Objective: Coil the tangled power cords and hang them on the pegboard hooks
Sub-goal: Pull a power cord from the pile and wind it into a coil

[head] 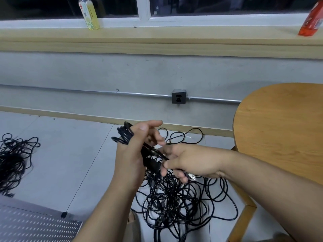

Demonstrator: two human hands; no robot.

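Observation:
My left hand [134, 149] grips a bundle of folded black cord [125, 136] above the floor, loops sticking out past its top. My right hand [187, 163] pinches a strand of the same cord just right of the left hand, with a metal plug end [191, 176] showing under its fingers. Below both hands a tangled pile of black power cords [176, 203] lies on the tiled floor. A second black tangle [14, 159] lies at the far left. The white pegboard [35, 224] lies at the bottom left corner.
A round wooden table [283, 126] stands at the right, its leg [244, 217] beside the cord pile. A wall socket [178, 98] sits on the grey wall behind. A yellow bottle [89, 13] and an orange packet [311, 20] stand on the window sill.

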